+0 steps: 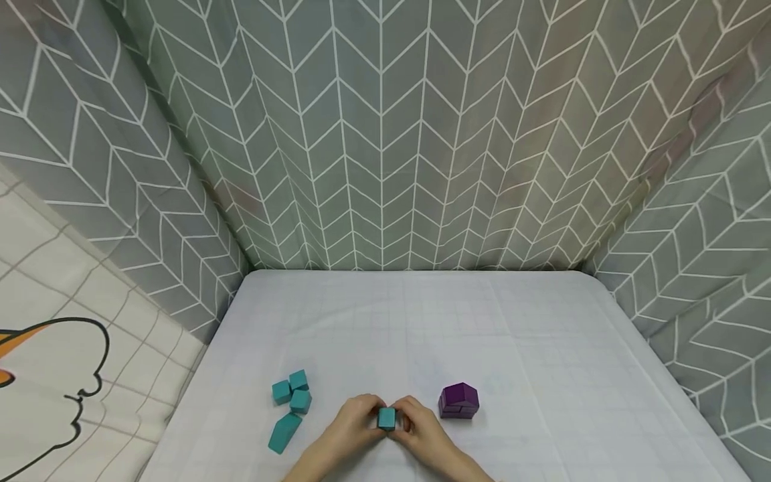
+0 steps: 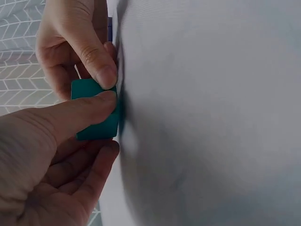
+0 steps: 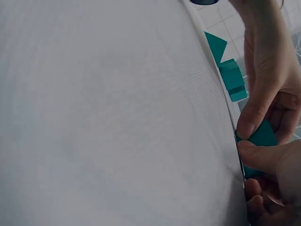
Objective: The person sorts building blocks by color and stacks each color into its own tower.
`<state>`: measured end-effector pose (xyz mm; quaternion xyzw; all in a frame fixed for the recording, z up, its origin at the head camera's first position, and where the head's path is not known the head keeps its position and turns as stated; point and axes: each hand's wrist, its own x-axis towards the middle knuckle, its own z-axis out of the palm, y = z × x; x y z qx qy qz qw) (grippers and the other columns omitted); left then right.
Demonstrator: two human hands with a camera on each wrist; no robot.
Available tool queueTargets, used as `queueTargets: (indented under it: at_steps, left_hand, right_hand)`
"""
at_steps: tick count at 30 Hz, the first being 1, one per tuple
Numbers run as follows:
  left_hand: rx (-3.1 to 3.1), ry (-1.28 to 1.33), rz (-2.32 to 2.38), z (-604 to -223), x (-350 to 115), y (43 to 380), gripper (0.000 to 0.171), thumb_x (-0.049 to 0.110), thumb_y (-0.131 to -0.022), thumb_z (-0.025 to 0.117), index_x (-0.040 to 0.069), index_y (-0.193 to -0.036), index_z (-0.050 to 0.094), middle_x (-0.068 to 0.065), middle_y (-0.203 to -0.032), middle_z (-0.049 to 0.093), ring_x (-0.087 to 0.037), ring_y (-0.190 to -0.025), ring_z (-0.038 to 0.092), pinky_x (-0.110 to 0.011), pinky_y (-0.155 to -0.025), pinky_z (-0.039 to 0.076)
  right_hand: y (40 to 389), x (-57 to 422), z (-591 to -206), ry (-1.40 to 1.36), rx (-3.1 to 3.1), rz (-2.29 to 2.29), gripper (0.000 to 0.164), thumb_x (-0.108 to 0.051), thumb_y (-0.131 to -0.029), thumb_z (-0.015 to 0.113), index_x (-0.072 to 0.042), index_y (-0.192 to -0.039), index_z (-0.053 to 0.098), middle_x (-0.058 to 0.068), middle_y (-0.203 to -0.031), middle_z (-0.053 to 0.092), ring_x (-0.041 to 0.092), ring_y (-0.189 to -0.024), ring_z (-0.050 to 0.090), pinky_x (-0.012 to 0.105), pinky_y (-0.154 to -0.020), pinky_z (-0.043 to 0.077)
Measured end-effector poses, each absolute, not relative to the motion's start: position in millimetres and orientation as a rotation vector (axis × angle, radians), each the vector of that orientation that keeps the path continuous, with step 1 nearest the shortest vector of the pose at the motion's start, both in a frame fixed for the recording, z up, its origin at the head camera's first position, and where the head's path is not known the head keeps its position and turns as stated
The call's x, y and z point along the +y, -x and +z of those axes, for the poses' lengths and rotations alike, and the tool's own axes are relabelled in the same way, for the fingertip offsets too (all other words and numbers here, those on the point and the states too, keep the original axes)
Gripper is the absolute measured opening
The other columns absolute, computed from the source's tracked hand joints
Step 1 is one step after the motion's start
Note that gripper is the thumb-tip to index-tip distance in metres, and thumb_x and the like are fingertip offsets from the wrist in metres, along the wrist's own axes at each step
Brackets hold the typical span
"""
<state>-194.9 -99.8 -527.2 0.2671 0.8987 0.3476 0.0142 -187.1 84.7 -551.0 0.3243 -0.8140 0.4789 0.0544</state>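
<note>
Left hand [image 1: 355, 423]: we see thumb and fingers curled inward, pinching the workpiece's left side.
Right hand [image 1: 419, 428]: thumb and fingers likewise pinch its right side.
Workpiece: smooth, box-shaped teal block [image 1: 387, 419], between both hands; we cannot tell its material.
Left of hands: three cube-like teal blocks [image 1: 281, 392] and one elongated, angled-end teal block [image 1: 284, 433].
Right of hands: purple house-shaped block stack [image 1: 459, 402], on the white-covered surface [image 1: 530, 335].

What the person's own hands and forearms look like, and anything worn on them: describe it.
The left hand and right hand are bare: no gloves, rings or markings can be made out. In the head view, no sleeve covers the visible stretch of the left forearm or right forearm.
</note>
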Motion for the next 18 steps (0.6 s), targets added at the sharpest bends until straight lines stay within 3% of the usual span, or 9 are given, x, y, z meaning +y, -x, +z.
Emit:
queueTargets:
  at_steps: [10, 18]
  left_hand:
    - [2.783, -0.756, 1.244, -540.1, -100.4, 186.9, 0.026, 0.015, -0.068, 0.077, 0.009, -0.089, 0.062, 0.004, -0.085, 0.062, -0.004, -0.076, 0.057, -0.019, -0.065, 0.049]
    - [2.812, -0.733, 1.315, -542.1, -93.8, 187.3, 0.026, 0.013, -0.068, 0.077, 0.007, -0.088, 0.061, 0.002, -0.083, 0.062, -0.002, -0.072, 0.055, -0.016, -0.061, 0.048]
  right_hand:
    - [175.7, 80.5, -542.2, -0.988, -2.354, 1.536, 0.034, -0.002, -0.069, 0.072, -0.002, -0.100, 0.057, 0.007, -0.086, 0.055, 0.021, -0.060, 0.046, 0.020, -0.047, 0.040]
    - [176.8, 82.0, -530.1, -1.014, -2.317, 1.499, 0.034, 0.002, -0.067, 0.072, 0.001, -0.098, 0.057, 0.010, -0.088, 0.056, 0.021, -0.062, 0.047, 0.021, -0.049, 0.042]
